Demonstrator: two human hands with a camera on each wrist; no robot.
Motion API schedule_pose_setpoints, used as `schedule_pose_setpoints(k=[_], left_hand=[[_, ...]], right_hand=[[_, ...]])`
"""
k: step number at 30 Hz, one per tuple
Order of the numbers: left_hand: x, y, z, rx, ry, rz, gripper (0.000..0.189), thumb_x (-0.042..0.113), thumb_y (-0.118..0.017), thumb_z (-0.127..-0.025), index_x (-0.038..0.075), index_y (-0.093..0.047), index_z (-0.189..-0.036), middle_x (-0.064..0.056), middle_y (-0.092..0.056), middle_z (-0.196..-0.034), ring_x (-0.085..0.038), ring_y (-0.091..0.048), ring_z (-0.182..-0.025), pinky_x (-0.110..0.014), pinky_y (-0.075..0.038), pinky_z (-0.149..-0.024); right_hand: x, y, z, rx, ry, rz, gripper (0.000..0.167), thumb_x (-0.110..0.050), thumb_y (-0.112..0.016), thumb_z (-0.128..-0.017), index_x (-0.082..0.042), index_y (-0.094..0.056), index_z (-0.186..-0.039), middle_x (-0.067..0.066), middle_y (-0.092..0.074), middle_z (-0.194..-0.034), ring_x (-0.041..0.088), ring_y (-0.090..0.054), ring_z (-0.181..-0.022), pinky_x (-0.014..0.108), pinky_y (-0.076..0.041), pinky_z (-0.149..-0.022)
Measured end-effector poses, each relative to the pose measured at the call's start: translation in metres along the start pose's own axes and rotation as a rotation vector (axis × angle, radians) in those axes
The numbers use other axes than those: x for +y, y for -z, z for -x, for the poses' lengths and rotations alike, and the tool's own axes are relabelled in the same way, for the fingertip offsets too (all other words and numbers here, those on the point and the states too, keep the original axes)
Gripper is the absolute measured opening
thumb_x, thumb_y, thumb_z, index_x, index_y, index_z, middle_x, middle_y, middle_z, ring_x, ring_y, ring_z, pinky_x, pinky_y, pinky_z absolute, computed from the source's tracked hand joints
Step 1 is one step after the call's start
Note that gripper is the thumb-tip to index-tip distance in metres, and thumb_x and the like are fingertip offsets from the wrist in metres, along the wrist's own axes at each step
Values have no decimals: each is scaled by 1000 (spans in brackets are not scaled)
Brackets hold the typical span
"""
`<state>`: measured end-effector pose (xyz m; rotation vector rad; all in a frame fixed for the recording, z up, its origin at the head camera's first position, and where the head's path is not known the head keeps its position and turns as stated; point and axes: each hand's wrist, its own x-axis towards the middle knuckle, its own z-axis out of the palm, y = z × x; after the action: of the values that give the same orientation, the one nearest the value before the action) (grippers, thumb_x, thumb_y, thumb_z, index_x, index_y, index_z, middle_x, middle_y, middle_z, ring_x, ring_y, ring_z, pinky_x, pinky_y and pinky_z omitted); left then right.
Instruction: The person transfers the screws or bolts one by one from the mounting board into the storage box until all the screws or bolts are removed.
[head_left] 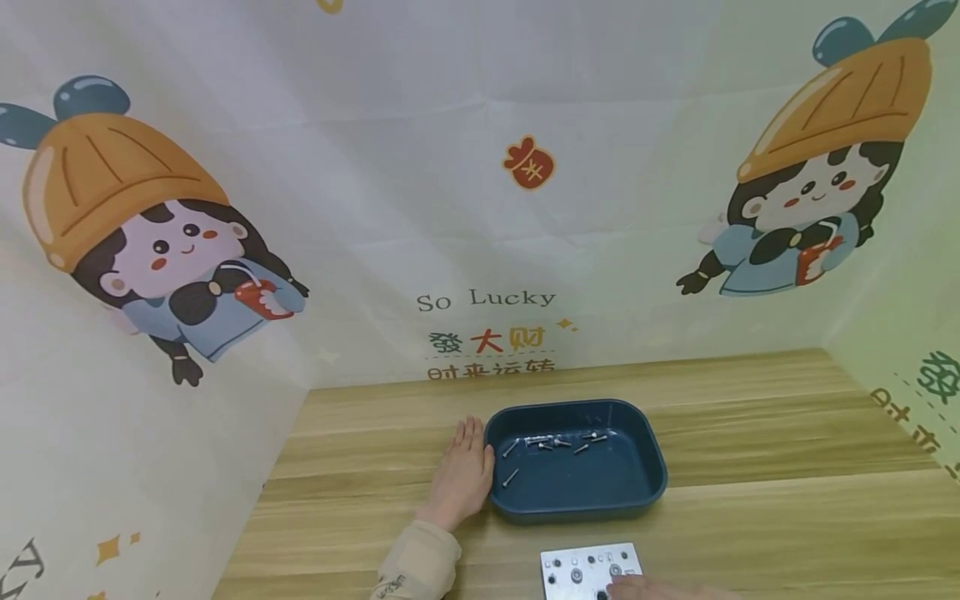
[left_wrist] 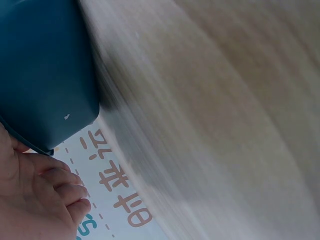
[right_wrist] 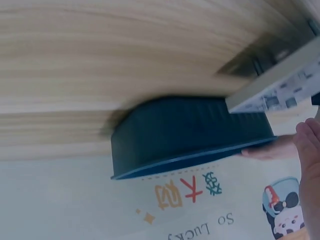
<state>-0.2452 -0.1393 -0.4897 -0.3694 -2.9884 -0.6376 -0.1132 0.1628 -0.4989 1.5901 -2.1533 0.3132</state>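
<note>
My left hand [head_left: 462, 475] lies along the left side of a dark blue tray [head_left: 652, 492], fingers straight and touching its rim. Several small metal screws [head_left: 511, 478] are scattered inside the tray, mostly toward its back. In front of the tray is a silvery metal plate [head_left: 573, 575] with holes and round fittings, cut off by the bottom edge of the head view. Over the plate's right part, my right hand [head_left: 660, 590] reaches in from the right, mostly out of frame. The right wrist view shows its fingers [right_wrist: 312, 142] extended beside the raised plate.
Everything stands on a wood-grain table [head_left: 750, 442]. A printed white cloth [head_left: 420, 192] with cartoon figures and lettering hangs behind it and along both sides.
</note>
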Motion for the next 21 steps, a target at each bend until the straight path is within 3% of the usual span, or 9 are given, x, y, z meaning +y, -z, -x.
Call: schedule_pose_setpoints(k=[3, 6, 9, 10, 14, 18, 21], left_hand=[[0, -1, -1, -2, 1, -2, 53, 20, -36, -105, -14, -35, -145, -31, -31, -154, -44, -27, -146, -53, -27, -120], [0, -1, -1, -11, 1, -5, 53, 20, -36, -105, -14, -34, -146, -31, -30, -155, -43, -26, -147, -52, -26, -120], [0, 0, -1, -17, 2, -2, 53, 20, -36, -105, -14, -33, -146, -31, -29, -156, -43, -25, -147, -52, -26, -120], [0, 0, -1, -19, 3, -2, 53, 20, -36, -105, -14, -33, -146, -31, -29, -156, -43, -25, -147, -52, -26, -120], [1, -1, 0, -20, 2, -1, 53, 20, -36, -105, -14, -33, -146, -31, -29, -155, -43, -25, -147, -52, -26, -120], [0, -2, 0, -14, 2, 0, 53, 20, -36, -105, -14, -34, -146, -31, -30, -155, -43, -26, -147, -52, -26, -120], [0, -1, 0, -14, 5, 5, 53, 20, -36, -105, -14, -33, -146, -30, -29, -155, -43, -26, -147, -53, -26, -120]], right_hand=[[0, 18, -9, -162, -133, -182, 37, -40, -55, -100, -18, -58, -129, 5, -62, -132, 14, -63, -116, 12, -51, -89], [5, 33, -17, -268, -189, -227, 31, -41, -51, -101, -19, -56, -123, 9, -59, -136, 14, -61, -118, 15, -54, -86], [16, 40, -24, -284, -194, -219, 26, -29, -52, -102, -12, -53, -121, 12, -58, -137, 15, -60, -117, 17, -54, -87], [21, 41, -26, -286, -177, -188, 27, -25, -51, -103, -8, -53, -124, 12, -58, -137, 16, -60, -119, 24, -55, -91], [41, 39, -32, -247, -119, -66, 22, -18, -42, -107, -5, -53, -119, 13, -60, -134, 21, -60, -122, 32, -56, -94], [61, 29, -41, -72, -47, 92, 28, -19, -29, -108, -10, -53, -96, 13, -66, -124, 22, -65, -116, 31, -56, -91], [75, 24, -49, 12, -28, 139, 34, -20, -23, -108, -10, -51, -92, 13, -68, -120, 21, -67, -113, 28, -57, -87]])
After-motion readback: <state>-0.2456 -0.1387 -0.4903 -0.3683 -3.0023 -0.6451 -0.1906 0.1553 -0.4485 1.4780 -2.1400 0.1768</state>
